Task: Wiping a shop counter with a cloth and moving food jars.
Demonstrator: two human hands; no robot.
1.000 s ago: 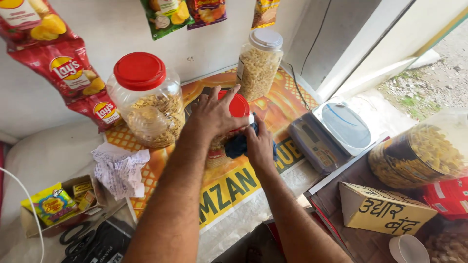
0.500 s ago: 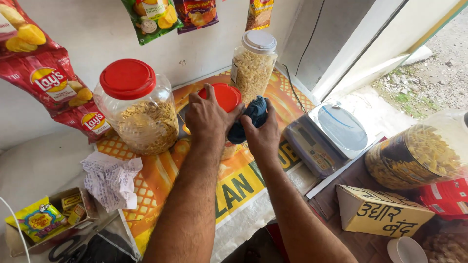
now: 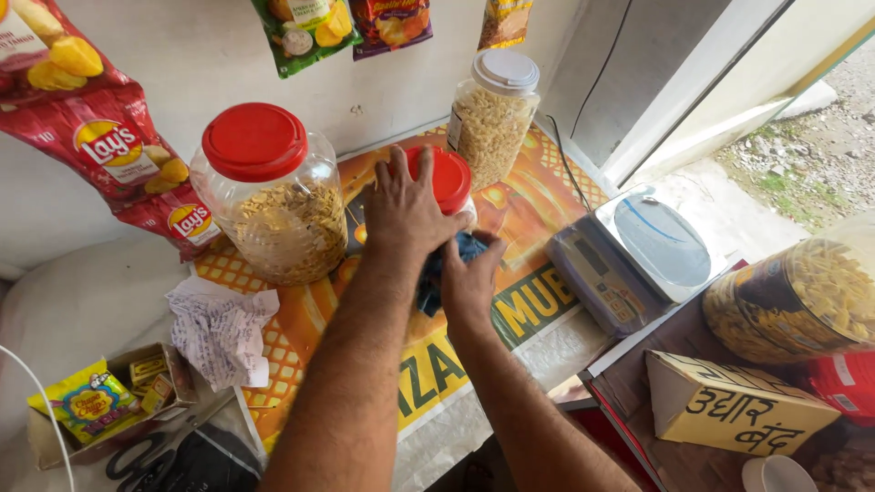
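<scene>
Since the earlier frames we have brought the blue cloth down from beside the lid to the side of the small red-lidded jar, while our left hand has stayed on top of it. We see the orange printed mat covering the counter, with that jar near its middle, between the big red-lidded snack jar and the tall white-lidded jar — all three apart from each other. To the right of the mat sits the weighing scale, and at its left edge lies a crumpled paper. Our left hand rests palm-down on the small jar's red lid, fingers spread flat. Our right hand — fingers curled — bunches the cloth and presses it against the jar's near side.
</scene>
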